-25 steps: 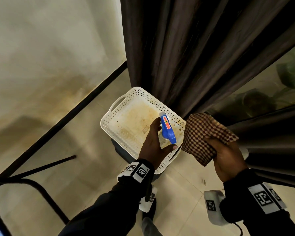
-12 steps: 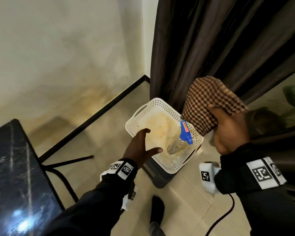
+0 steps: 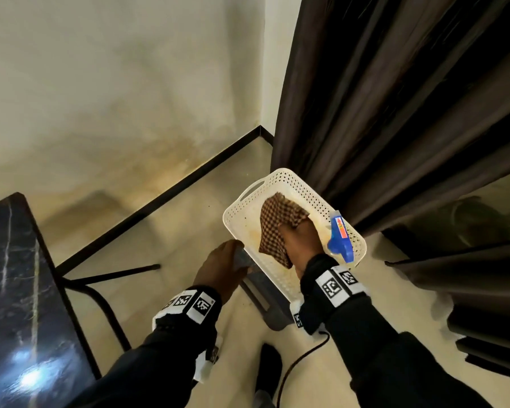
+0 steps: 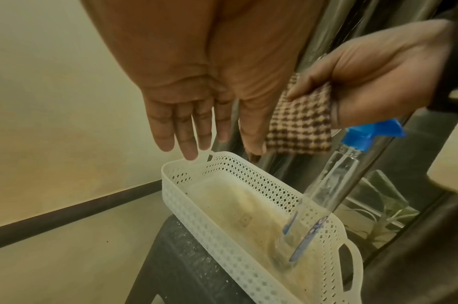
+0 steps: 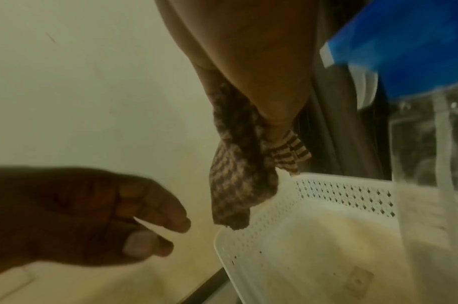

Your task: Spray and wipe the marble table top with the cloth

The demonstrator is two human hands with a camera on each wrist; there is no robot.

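A brown checked cloth (image 3: 277,228) hangs from my right hand (image 3: 299,245), whose thumb and fingers pinch it just above the white perforated basket (image 3: 277,175). The clear spray bottle with a blue head (image 3: 340,237) leans inside the basket against its right rim, touched by neither hand. My left hand (image 3: 223,260) hovers beside the basket's left rim with straight fingers (image 4: 186,131) and holds nothing. The black marble table top (image 3: 12,290) shows at the lower left. In the right wrist view the cloth (image 5: 238,174) dangles over the basket's corner (image 5: 326,226).
The basket rests on a dark stool (image 3: 265,301). Dark curtains (image 3: 380,98) hang right behind it. The table's black metal legs (image 3: 106,278) stand on the tiled floor to the left. A black cable (image 3: 301,357) trails by my foot.
My left hand let go of the spray bottle in the basket and drew back to the basket's left side. My right hand brought the cloth down over the basket.
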